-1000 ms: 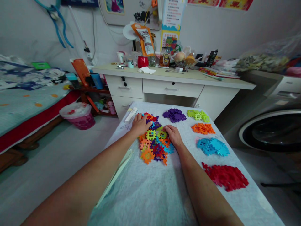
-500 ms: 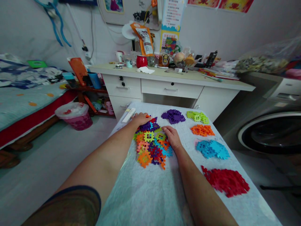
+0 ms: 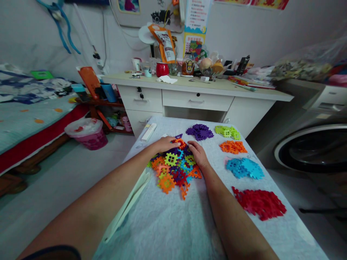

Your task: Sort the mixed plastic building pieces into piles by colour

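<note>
On the cloth-covered table a mixed pile of plastic interlocking square pieces lies between my hands, in orange, purple, lime, blue and red. My left hand is at the pile's far left, its thumb and fingers closed at the edge of an orange piece. Against the pile's right side rests my right hand, fingers loosely bent and apart, with no piece visible in it. Its fingertips are close to the purple and lime pieces. The undersides of both hands are hidden.
Sorted heaps run along the right: purple, lime, orange, blue and red. A white box-like object lies at the back left. Beyond are a cluttered desk and a washing machine.
My left hand has moved right and slightly nearer, and an orange piece now shows at its fingertips. Pieces at the far side have shifted toward my right hand, which has barely moved.
</note>
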Demonstrator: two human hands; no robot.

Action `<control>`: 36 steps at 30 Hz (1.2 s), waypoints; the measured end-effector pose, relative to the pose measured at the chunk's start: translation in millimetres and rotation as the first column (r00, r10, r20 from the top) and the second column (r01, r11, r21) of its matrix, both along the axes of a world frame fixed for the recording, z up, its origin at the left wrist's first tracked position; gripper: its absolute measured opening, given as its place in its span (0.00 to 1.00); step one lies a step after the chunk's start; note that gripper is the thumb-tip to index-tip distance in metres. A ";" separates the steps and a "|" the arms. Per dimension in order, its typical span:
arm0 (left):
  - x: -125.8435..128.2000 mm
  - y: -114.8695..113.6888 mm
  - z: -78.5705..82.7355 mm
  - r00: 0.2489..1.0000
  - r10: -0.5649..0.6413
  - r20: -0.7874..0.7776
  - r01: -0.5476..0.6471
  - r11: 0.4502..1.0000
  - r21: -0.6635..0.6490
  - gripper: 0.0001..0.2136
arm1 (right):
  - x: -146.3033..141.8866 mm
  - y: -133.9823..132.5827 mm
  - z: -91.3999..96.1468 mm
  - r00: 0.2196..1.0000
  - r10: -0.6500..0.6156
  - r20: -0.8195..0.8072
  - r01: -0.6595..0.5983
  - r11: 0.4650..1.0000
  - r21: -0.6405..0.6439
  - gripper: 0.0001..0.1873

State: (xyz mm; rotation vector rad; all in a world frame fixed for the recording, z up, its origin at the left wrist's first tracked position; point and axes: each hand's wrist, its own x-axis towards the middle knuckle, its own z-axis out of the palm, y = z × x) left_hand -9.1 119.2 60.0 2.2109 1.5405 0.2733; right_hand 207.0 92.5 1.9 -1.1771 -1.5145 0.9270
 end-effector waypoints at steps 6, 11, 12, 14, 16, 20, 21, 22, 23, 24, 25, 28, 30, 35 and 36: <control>9.8 4.5 -1.7 0.995 0.095 -0.022 -0.093 0.993 0.072 0.25 | 2.0 2.9 0.1 0.994 0.002 -0.106 -0.005 1.000 -0.025 0.18; 31.1 33.5 -12.2 0.979 0.201 -0.045 -0.192 0.968 0.160 0.23 | 3.6 4.8 -1.2 0.987 -0.029 -0.156 0.024 0.999 -0.033 0.18; 35.2 38.7 -15.1 0.979 0.197 -0.050 -0.187 0.971 0.150 0.23 | 3.8 4.9 -1.9 0.987 -0.026 -0.157 0.021 0.999 -0.033 0.18; 41.9 46.0 -20.3 0.980 0.187 -0.063 -0.179 0.977 0.114 0.24 | 4.4 5.2 -3.6 0.987 -0.016 -0.158 0.011 0.999 -0.031 0.18; 46.2 48.4 -23.7 0.985 0.161 -0.064 -0.156 0.984 0.083 0.23 | 5.0 6.1 -5.7 0.987 -0.011 -0.157 0.006 1.000 -0.031 0.18; 49.1 38.7 -23.4 0.998 0.061 -0.025 -0.059 0.996 0.066 0.17 | 6.1 8.8 -8.3 0.988 0.000 -0.156 -0.006 0.999 -0.039 0.19; 49.0 33.9 -22.3 0.999 0.033 -0.012 -0.032 0.997 0.067 0.15 | 6.2 9.2 -8.3 0.988 0.002 -0.156 -0.009 0.999 -0.038 0.19; 48.7 28.3 -21.0 1.000 0.007 0.002 -0.007 0.998 0.069 0.15 | 6.4 9.3 -8.0 0.988 0.004 -0.156 -0.010 0.999 -0.035 0.18; 48.1 22.1 -19.5 1.000 -0.016 0.017 0.015 0.997 0.073 0.14 | 6.4 9.2 -7.4 0.988 0.007 -0.157 -0.012 0.999 -0.031 0.18; 47.2 15.6 -18.0 0.999 -0.034 0.034 0.032 0.996 0.078 0.14 | 6.5 8.9 -6.7 0.987 0.011 -0.158 -0.015 1.000 -0.025 0.18; 46.0 8.7 -16.4 0.997 -0.047 0.052 0.043 0.996 0.084 0.13 | 6.5 8.4 -5.9 0.987 0.019 -0.158 -0.023 1.000 -0.020 0.18; 39.6 -12.0 -10.8 0.991 -0.056 0.121 0.044 0.994 0.102 0.14 | 6.4 6.4 -3.5 0.987 0.051 -0.154 -0.054 0.998 -0.017 0.18; 32.3 -24.7 -6.8 0.985 -0.024 0.171 0.004 0.993 0.118 0.15 | 6.3 5.0 -2.3 0.986 0.068 -0.151 -0.073 0.997 -0.026 0.18; 2.1 -50.1 -3.9 0.946 0.211 0.245 -0.256 0.952 0.170 0.19 | 5.3 1.3 1.2 0.987 0.067 -0.147 -0.076 0.996 -0.057 0.18; -5.0 -53.8 -6.0 0.928 0.280 0.245 -0.328 0.927 0.181 0.19 | 5.0 0.5 1.9 0.987 0.066 -0.148 -0.075 0.995 -0.060 0.18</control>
